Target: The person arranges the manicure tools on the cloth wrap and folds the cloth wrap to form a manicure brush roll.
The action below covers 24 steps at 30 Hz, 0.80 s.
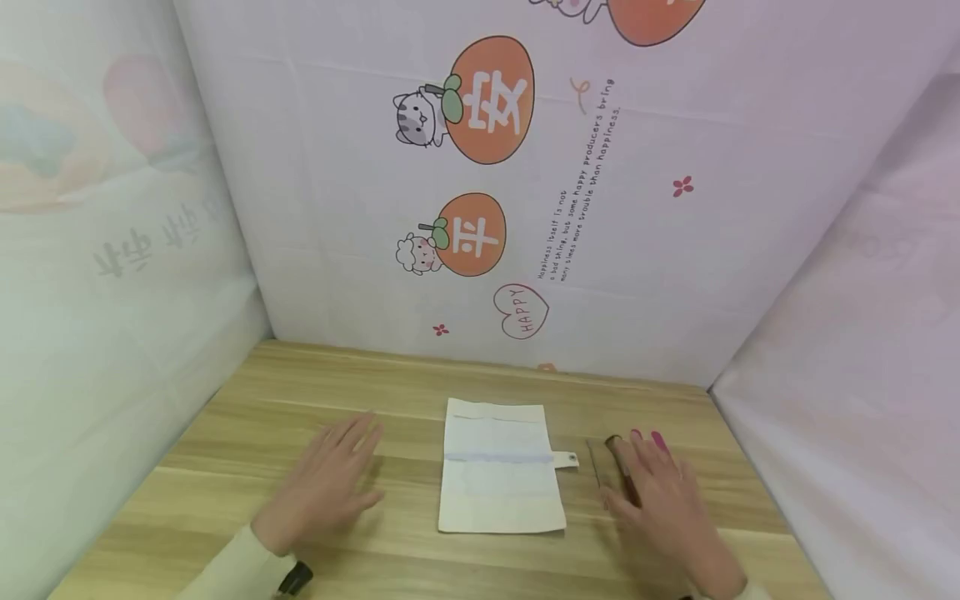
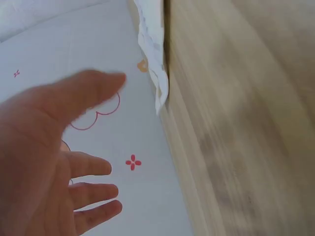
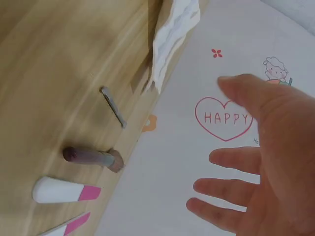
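Observation:
A cream-white folding case [image 1: 501, 492] lies spread flat on the wooden table, its snap strap [image 1: 566, 459] sticking out to the right. Left of the case, my left hand [image 1: 324, 479] hovers above the wood with fingers spread and holds nothing. My right hand [image 1: 663, 504], also holding nothing, is over the small tools right of the case. Beneath it, the right wrist view shows a thin metal stick [image 3: 113, 107], a small makeup brush [image 3: 91, 157] and two flat white tools with pink ends, one [image 3: 61, 190] beside the brush and another [image 3: 69, 227] cut off by the frame.
The light wood tabletop [image 1: 360, 367] is walled by white cloth on three sides. The back cloth [image 1: 337, 208] carries printed orange fruit and lettering. A black band [image 1: 296, 578] sits at my left wrist.

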Tool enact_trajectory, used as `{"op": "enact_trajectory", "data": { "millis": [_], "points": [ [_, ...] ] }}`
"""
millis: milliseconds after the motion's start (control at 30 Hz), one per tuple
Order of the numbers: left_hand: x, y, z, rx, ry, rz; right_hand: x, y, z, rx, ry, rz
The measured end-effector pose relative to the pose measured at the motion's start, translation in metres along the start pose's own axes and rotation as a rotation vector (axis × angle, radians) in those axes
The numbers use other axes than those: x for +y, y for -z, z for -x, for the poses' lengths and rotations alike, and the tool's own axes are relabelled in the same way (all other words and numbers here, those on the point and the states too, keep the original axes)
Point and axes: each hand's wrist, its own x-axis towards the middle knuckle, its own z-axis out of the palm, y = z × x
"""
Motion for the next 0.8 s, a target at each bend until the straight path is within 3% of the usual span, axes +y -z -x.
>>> {"op": "enact_trajectory", "data": {
  "millis": [133,200,400,633,800],
  "points": [
    [0.0,-0.003,-0.018,0.019,-0.04,0.017,0.014,0.001,-0.01,0.127,0.099,-0.004],
    [0.002,-0.006,-0.026,0.029,-0.064,0.068,0.02,0.003,-0.014,0.135,0.094,-0.033],
    [0.01,-0.018,-0.051,0.01,-0.129,0.213,0.039,0.01,-0.027,0.018,-0.05,-0.165],
    [0.021,-0.035,-0.07,-0.101,-0.089,0.359,0.07,0.006,-0.038,-0.124,-0.116,-0.226],
    [0.028,-0.047,-0.085,-0.103,-0.092,0.397,0.088,-0.004,-0.043,-0.212,-0.146,-0.255]
  ]
}}
